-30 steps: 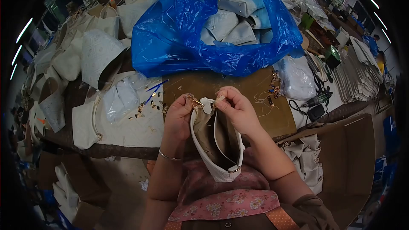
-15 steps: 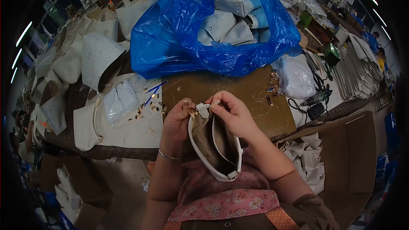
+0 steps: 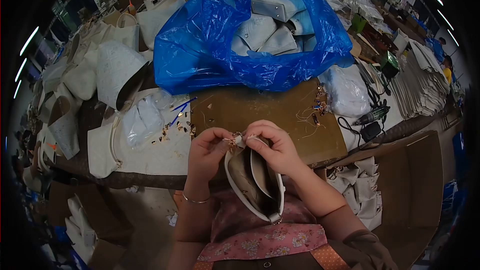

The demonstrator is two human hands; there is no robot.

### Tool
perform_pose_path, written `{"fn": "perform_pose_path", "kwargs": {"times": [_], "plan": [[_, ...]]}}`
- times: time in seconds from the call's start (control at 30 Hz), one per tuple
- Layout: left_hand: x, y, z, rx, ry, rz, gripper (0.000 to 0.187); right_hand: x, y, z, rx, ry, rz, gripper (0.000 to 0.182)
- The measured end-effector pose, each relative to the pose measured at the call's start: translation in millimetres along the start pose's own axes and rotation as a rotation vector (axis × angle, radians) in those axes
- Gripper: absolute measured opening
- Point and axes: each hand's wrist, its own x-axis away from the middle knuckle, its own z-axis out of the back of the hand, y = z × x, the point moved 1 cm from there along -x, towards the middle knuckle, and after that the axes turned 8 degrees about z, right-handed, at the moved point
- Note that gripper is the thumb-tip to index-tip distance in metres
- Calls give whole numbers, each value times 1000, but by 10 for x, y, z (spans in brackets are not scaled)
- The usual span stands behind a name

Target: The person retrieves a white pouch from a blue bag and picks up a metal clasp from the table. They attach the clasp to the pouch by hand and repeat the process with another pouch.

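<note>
A small white handbag [image 3: 231, 174] hangs open in front of my body, its tan lining and inner divider showing. My left hand [image 3: 209, 149] is closed in a pinch on a gold-coloured metal clasp beside the bag's upper end. On the other side my right hand [image 3: 276, 146] pinches the white tab at that same end, thumb on top. Between the two sets of fingertips a metal ring [image 3: 238, 134] shows in part. At the bag's lower end, close to my apron [image 3: 265, 240], sits another metal fitting [image 3: 274, 217].
Behind the work board [image 3: 220, 115] lies a big blue plastic bag [image 3: 195, 45] full of white bags. Loose metal fittings [image 3: 170, 132] are scattered at left, near a white bag [image 3: 102, 152]. To the right are a corded tool [image 3: 375, 114] and a cardboard box [image 3: 412, 185] holding white pieces.
Both hands and the handbag have come down slightly toward my body. My fingertips have drawn closer together at the bag's upper end.
</note>
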Motion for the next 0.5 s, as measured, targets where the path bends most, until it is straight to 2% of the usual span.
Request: {"fn": "perform_pose_path", "kwargs": {"times": [0.03,0.07,0.13,0.37,0.5], "plan": [[70,57,-61,-214,72,-39,13,23,-39,3,-2,-2,-2,8],[122,94,-98,-214,77,-38,13,43,-88,7,16,-49,17,7],[205,155,-151,-595,101,-170,13,64,-155,8,30,-100,35,7],[310,213,-263,-726,116,-267,14,109,-322,-12,211,-157,172,12],[321,260,-329,-906,119,-461,14,168,-346,-39,232,-124,201,14]]}}
